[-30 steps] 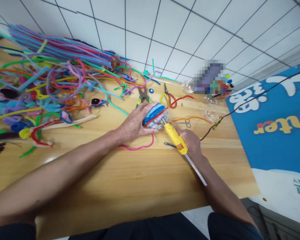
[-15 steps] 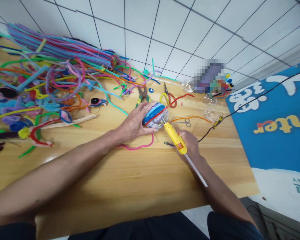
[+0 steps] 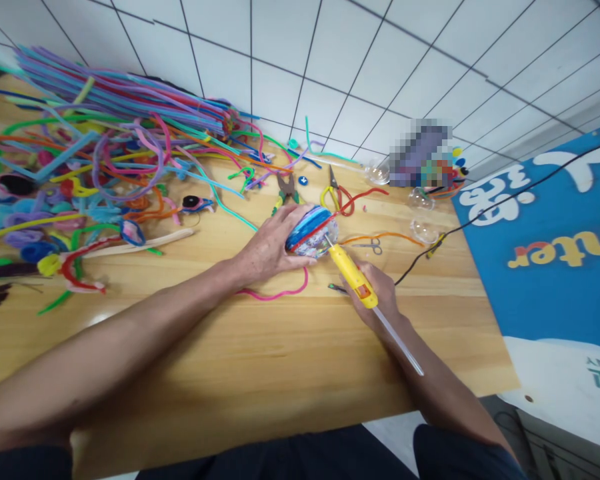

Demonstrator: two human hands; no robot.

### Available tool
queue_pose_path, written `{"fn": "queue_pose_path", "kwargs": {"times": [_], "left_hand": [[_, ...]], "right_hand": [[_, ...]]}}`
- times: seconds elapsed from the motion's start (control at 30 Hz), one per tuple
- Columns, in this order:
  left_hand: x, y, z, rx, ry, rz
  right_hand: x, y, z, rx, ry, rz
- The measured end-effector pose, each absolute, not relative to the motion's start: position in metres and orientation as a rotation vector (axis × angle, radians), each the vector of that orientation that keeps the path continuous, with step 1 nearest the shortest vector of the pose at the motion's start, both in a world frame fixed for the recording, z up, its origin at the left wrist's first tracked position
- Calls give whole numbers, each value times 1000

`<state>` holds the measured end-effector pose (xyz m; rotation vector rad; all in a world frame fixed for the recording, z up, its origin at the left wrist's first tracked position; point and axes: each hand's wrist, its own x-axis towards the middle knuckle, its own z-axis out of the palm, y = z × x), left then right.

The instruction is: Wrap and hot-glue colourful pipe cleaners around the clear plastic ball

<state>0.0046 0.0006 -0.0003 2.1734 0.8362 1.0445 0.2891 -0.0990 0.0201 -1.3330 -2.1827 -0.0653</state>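
Observation:
My left hand (image 3: pixel 270 250) is wrapped round a ball (image 3: pixel 307 229) banded with blue and red pipe cleaners, part of its surface still shiny and clear. From the ball a red pipe cleaner (image 3: pixel 365 197) trails to the right. In my right hand (image 3: pixel 377 290) is a yellow glue gun (image 3: pixel 351 270), its metal nozzle at the ball's right side. A clear glue stick (image 3: pixel 397 339) sticks out of the gun's back end. Whether the nozzle touches the ball, I cannot tell.
Left lies a heap of loose pipe cleaners (image 3: pixel 130 160) below a thick bundle (image 3: pixel 130 93). Beyond the ball are pliers (image 3: pixel 287 189), scissors (image 3: pixel 337 193) and a blue button (image 3: pixel 303 181). Small scissors (image 3: pixel 375 246) and clear plastic domes (image 3: pixel 424 230) lie right. A black cord (image 3: pixel 510 197) crosses there.
The back end of the glue gun and its glue stick have shifted slightly to the right. My left hand and the ball have hardly moved.

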Motion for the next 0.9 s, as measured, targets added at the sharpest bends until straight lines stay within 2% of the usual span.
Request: {"fn": "queue_pose_path", "kwargs": {"times": [0.17,0.37,0.63,0.9], "left_hand": [[5,1,-1,2156,853,1040],[5,0,-1,2170,842,1054],[4,0,-3,2184,844,1058],[5,1,-4,2199,830,1078]], "right_hand": [[287,-97,20,-1261,-2191,-238],[281,-102,25,-1394,-2109,51],[287,-97,15,-1258,-2149,-146],[281,-101,24,-1297,-2128,-21]]}}
